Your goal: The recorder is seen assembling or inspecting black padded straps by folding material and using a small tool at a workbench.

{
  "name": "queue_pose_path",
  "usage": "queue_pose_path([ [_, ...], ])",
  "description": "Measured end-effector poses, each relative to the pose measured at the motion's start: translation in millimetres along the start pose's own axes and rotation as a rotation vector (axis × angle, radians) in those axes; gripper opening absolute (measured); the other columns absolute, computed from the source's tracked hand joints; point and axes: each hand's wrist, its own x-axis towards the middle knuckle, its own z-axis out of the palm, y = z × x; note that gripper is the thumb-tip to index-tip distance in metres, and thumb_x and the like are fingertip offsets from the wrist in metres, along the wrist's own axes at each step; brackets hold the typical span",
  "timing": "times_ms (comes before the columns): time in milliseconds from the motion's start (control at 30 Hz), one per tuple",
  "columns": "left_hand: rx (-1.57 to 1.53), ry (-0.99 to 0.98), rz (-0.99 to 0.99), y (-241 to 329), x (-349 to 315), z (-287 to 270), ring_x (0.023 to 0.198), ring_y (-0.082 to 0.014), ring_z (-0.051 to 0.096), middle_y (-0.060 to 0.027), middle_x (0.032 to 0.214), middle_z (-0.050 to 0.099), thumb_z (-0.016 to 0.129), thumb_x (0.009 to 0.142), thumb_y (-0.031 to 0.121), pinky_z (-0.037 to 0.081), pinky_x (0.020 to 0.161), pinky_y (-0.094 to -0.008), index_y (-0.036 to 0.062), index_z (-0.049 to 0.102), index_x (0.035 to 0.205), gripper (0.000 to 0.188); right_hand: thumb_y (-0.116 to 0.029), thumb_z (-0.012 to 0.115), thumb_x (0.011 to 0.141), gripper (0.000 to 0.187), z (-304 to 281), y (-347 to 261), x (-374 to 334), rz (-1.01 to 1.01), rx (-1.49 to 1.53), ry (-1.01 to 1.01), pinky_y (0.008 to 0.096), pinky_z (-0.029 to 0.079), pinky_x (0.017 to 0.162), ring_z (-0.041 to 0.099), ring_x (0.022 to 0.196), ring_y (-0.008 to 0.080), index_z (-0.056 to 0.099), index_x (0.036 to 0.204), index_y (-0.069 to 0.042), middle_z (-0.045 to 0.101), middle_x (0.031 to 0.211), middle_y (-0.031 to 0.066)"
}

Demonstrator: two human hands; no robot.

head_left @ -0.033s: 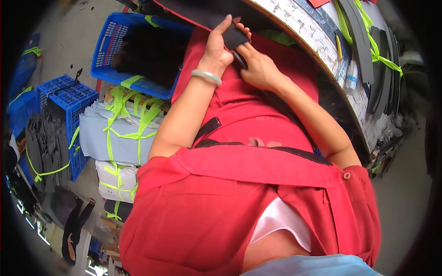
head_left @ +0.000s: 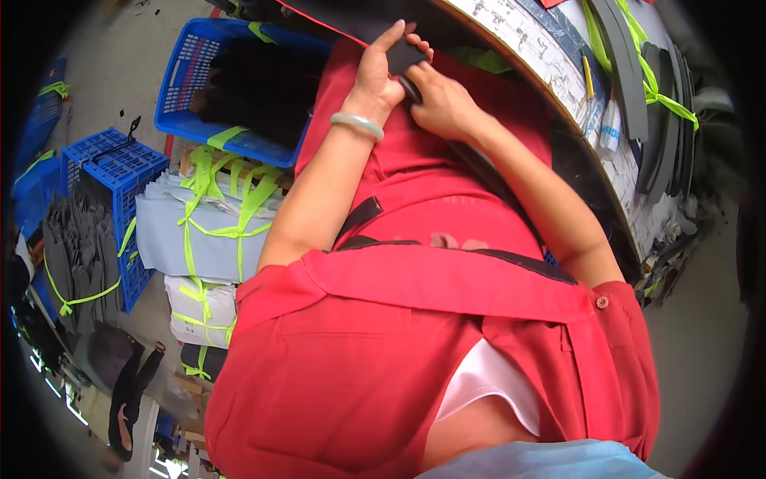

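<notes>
At upper centre, the left hand (head_left: 377, 77) has its grip closed around a dark flat piece (head_left: 404, 57); the right hand's (head_left: 444, 102) fingers close on its lower end. A blue plastic crate (head_left: 179, 121) stands upper left.

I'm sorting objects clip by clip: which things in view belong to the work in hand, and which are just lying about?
Work in hand:
dark piece, held in the left hand, with the right hand at its lower end

Apparently lying about, untouched:
blue crate of dark pieces
tied grey bundle
tied pale-blue stack
yellow stick
tied dark strips
</notes>
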Motion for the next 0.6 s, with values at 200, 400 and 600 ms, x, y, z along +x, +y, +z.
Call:
queue_pose_path([
  [200, 0.01, -0.021, -0.042, 9, 0, 0, 0.077, -0.0212, 0.057, -0.0084, 0.077, 0.057, 0.061, 0.086, 0.005, 0.05, 0.086, -0.0396, -0.0041, 0.052, 0.11, 0.028, -0.008, 0.057, 0.07, 0.05, -3, -8, 1, -0.086, 0.04, -0.007, 0.0499, 0.049, 0.084, 0.059, 0.098, 0.0437, 0.049, 0.119, -0.004, 0.052, 0.122, 0.0227],
  [400, 0.036, -0.063, -0.044, 4, 1, -1, 0.093, -0.029, 0.06, -0.0131, 0.091, 0.061, 0.06, 0.09, 0.016, 0.048, 0.095, -0.0429, -0.0051, 0.051, 0.113, 0.032, -0.01, 0.057, 0.071, 0.046, -15, -16, 22, 0.124, -0.043, -0.136, 0.0503, 0.05, 0.077, 0.06, 0.095, 0.0414, 0.048, 0.116, -0.006, 0.053, 0.122, 0.0178],
  [600, 0.06, 0.011, 0.024, 3, -6, 6, 0.084, -0.0282, 0.064, -0.0121, 0.086, 0.063, 0.065, 0.088, 0.017, 0.053, 0.086, -0.0435, -0.0015, 0.058, 0.103, 0.025, -0.009, 0.056, 0.071, 0.045, -8, -5, -17, 0.021, -0.063, -0.043, 0.0497, 0.051, 0.082, 0.061, 0.098, 0.0409, 0.052, 0.115, -0.005, 0.056, 0.122, 0.02],
])
